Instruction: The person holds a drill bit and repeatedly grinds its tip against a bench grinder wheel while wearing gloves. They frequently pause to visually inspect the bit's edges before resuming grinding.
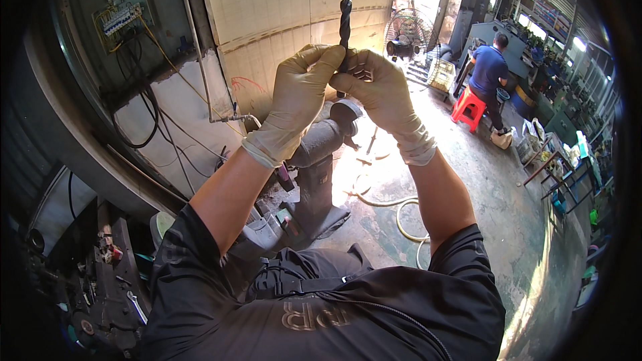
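A dark twist drill bit [345, 23] stands upright between my two gloved hands, its pointed tip at the top. My left hand [302, 87] pinches it from the left with thumb and fingers. From the right, my right hand [376, 87] closes on its lower part, thumb against it. Both hands wear pale, thin gloves and are raised at arm's length. The shank is partly hidden by the fingers. Just below the hands is a bench grinder [314, 144] with a round wheel [345, 112] at its end, on a dark pedestal [314, 184].
Wall panels and a fuse box [120, 20] with hanging cables are at left. A wrench [138, 307] lies on a cluttered surface lower left. A hose [404, 220] curls over the floor. A fan [408, 32] stands ahead; a person [489, 67] sits on a red stool [469, 107] at right.
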{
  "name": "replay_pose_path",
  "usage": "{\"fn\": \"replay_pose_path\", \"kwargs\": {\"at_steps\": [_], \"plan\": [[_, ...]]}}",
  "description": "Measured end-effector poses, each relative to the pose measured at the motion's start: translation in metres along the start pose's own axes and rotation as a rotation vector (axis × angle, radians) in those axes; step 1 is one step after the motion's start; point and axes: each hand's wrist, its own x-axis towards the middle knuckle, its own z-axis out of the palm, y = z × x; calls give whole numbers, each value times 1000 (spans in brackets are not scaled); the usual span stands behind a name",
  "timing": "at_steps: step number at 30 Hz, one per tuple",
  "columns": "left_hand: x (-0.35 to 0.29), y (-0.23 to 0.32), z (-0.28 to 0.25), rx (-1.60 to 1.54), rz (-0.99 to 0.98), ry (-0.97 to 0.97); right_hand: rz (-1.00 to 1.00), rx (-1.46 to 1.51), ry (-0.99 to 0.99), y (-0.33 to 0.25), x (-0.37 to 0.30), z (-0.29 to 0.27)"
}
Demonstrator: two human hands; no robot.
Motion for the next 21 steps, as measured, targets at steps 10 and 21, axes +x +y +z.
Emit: {"fn": "replay_pose_path", "kwargs": {"at_steps": [10,21], "plan": [[-2,3,0,-21,-13,4,-4,-27,31,1,0,2],[-7,-12,-23,-9,-76,-13,94,-57,10,13,-4,19]]}}
